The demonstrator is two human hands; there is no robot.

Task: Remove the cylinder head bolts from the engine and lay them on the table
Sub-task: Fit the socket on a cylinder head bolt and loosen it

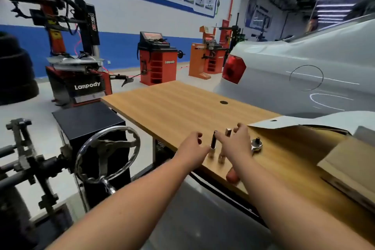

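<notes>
On wooden table (172, 107): upright bolts (213, 144), probably; workshop.

Wood-grain table (176, 107), smooth, faintly satin. Two upright bolts (213, 142) near its front edge: one dark matt metal, the other bright polished. Glossy chromed ratchet head (257, 145) beside them. Matt brown cardboard (304, 148) over the right corner. Shiny chrome handwheel (107, 154) off the left edge.

Two upright bolts (213, 145) side by side on wooden table (172, 107)
</notes>
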